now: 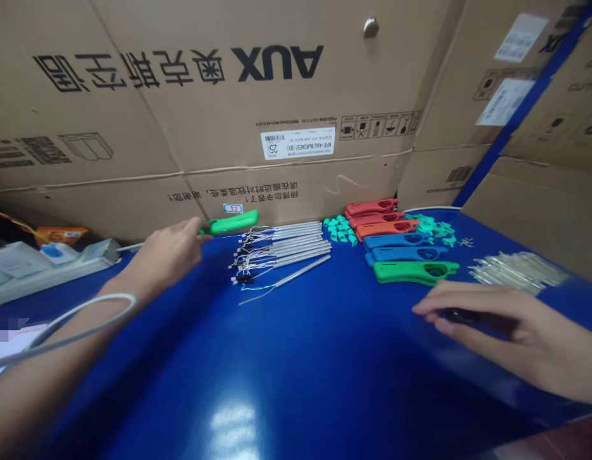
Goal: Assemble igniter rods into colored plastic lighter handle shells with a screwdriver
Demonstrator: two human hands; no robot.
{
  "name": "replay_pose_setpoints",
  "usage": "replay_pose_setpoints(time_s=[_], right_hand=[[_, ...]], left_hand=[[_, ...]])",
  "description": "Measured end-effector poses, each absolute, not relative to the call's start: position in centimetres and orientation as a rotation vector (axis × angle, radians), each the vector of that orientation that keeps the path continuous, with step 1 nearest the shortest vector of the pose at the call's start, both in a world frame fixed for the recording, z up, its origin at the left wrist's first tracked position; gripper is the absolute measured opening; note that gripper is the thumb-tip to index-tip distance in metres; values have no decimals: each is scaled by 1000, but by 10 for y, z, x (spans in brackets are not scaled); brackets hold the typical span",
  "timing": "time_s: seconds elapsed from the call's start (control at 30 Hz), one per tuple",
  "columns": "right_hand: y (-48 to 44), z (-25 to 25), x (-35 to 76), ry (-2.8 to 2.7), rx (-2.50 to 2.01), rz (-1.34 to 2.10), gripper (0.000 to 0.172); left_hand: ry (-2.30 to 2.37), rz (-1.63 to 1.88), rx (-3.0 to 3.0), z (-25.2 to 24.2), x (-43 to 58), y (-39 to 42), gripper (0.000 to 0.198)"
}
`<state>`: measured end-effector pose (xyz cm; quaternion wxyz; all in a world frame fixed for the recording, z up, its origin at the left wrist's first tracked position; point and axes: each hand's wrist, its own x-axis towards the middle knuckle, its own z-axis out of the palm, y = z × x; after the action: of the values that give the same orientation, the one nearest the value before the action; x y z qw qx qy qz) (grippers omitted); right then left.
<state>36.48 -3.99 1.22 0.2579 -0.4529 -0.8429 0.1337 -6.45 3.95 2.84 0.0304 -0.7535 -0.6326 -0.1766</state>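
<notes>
My left hand (174, 252) reaches to the far left of the table, its fingers closed on one end of a green plastic lighter handle (234, 222) near the cardboard. Just right of it lies a row of thin silver metal tubes (300, 246) with wires and small black parts at their left ends. My right hand (511, 332) is curled around a dark, rounded object (461, 315), mostly hidden in the palm. Beyond that hand lie a green lighter casing (410, 272), blue casings (396, 241) and red-orange casings (372, 211).
Small teal plastic pieces (341, 230) lie in two heaps around the casings. A bundle of clear tubes (516, 271) is at the right. Cardboard (204, 128) walls the back. A white power strip (51, 271) with plugs stands left. A white cable (99, 303) loops by my left forearm.
</notes>
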Motion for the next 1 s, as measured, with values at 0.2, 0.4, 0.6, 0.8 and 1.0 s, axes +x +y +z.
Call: replay_pose_setpoints(time_s=[0.2,0.4,0.6,0.8,1.0], right_hand=[[-19,73,318,-1961,-1043,466,28],[14,54,270,-1976,-918,1044,36],[1,13,259,-1907,-893,1139,33],[-4,6,260,-1977,-934,910,33],[-7,2,260,-1878,-958,856,33]], left_hand=[[-1475,-93,-2795,16,20,-20,22],[-1458,207,-3005,12,33,-53,15],[-1499,-123,-2995,-3,56,-52,54],[-1389,-182,-3074,-33,72,-53,32],[-1407,-199,-3048,-34,63,-55,32]])
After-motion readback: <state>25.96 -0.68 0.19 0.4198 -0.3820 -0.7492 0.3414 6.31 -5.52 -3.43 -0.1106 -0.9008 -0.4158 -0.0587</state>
